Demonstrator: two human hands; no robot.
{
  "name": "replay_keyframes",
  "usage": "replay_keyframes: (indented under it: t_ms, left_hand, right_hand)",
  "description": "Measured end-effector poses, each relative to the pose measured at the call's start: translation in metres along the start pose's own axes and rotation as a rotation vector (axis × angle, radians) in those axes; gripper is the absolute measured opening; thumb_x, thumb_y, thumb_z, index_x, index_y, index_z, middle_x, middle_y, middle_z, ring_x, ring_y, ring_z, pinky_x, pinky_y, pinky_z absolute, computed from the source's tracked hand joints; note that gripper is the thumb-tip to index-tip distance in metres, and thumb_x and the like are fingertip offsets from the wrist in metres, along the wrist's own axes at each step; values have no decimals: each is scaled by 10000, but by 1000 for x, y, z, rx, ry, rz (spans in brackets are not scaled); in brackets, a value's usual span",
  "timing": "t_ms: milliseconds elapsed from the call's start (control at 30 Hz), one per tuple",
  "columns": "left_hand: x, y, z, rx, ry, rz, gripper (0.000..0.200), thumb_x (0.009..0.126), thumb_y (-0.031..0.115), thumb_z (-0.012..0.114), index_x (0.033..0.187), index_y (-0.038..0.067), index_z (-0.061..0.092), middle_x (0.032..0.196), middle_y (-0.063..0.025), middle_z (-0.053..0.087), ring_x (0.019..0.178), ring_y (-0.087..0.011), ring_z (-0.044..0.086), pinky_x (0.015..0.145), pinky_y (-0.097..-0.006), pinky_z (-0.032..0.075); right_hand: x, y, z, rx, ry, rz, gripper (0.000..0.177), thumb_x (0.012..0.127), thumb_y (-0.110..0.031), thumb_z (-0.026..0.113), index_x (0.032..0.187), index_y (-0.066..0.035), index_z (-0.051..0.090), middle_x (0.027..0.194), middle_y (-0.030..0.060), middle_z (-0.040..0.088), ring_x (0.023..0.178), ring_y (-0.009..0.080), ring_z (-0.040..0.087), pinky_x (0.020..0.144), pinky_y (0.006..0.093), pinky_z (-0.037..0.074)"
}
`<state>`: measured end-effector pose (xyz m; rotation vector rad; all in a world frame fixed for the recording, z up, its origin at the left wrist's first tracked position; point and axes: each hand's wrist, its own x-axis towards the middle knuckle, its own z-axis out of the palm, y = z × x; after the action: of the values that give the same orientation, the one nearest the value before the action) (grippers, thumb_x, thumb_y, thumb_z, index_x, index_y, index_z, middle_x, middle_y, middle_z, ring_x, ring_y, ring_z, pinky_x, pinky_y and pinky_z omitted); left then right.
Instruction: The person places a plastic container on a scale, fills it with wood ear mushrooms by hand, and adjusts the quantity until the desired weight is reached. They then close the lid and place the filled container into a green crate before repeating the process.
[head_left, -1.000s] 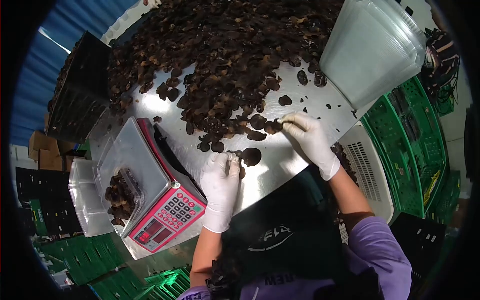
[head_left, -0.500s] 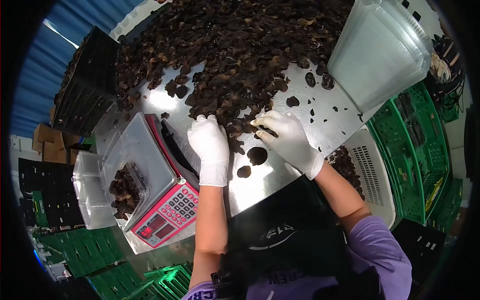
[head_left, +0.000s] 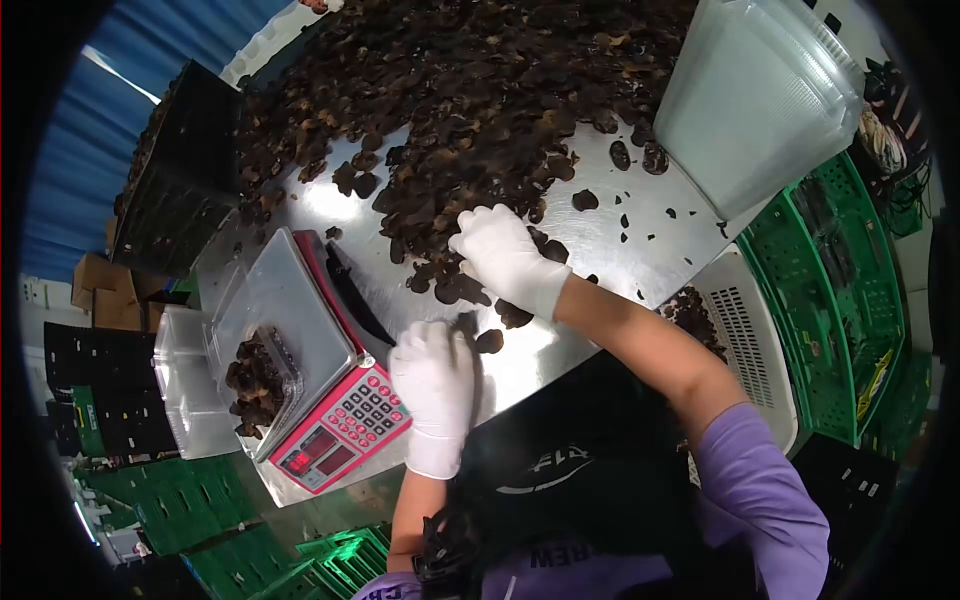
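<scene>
A broad heap of dark brown wood ear mushrooms (head_left: 480,120) covers the back of the metal table. My right hand (head_left: 505,258), in a white glove, is at the heap's front edge with its fingers curled down; whatever lies under them is hidden. Nearer my body, my gloved left hand (head_left: 432,385) is closed beside the scale, with a blurred dark mushroom piece (head_left: 466,322) at its fingertips. A loose mushroom (head_left: 489,341) lies just right of it. The red and grey scale (head_left: 340,420) carries a clear tub holding more mushrooms (head_left: 256,382).
Stacked clear plastic tubs (head_left: 760,110) stand at the table's right. Below them is a white perforated basket (head_left: 740,330) with dark bits, beside green crates (head_left: 830,300). A black crate (head_left: 175,170) stands at the back left, and more clear tubs (head_left: 185,380) sit left of the scale.
My left hand has drawn back from the heap towards my body. My right hand has moved left across the heap's front edge, and its fingers have curled in.
</scene>
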<state>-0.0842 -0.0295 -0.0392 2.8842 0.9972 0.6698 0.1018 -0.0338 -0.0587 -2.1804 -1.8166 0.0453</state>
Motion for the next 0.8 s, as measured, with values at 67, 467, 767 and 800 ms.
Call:
replay_keyframes:
  t_ms: [67,467,767,800]
  left_hand:
    - [-12,2,9,-137,-113,49,161,773,124,698,920,86,644,865,-113,610,822,-328,605,750,-441,487]
    - [65,-4,31,181,-83,-71,236,805,247,723,946,69,659,889,-100,638,851,-287,632,727,-400,484]
    - [19,-3,36,-124,-74,-24,94,802,161,698,760,92,649,757,-97,622,742,-296,626,683,-421,483]
    - [11,-1,31,-149,-70,-28,73,808,154,694,782,93,663,763,-97,625,742,-297,624,686,-422,482]
  right_hand:
    - [7,-3,8,-134,-35,-29,117,813,-238,648,849,-145,709,906,43,603,938,215,578,803,366,426]
    - [-203,65,-122,-45,23,410,244,728,-218,776,939,-101,734,876,95,697,801,261,656,808,376,493]
    - [-59,33,-24,432,297,107,124,872,-171,647,927,-83,712,829,87,657,755,275,650,657,367,505]
    - [-39,34,-13,382,283,89,162,887,-210,603,938,-101,711,859,78,670,815,284,654,701,398,510]
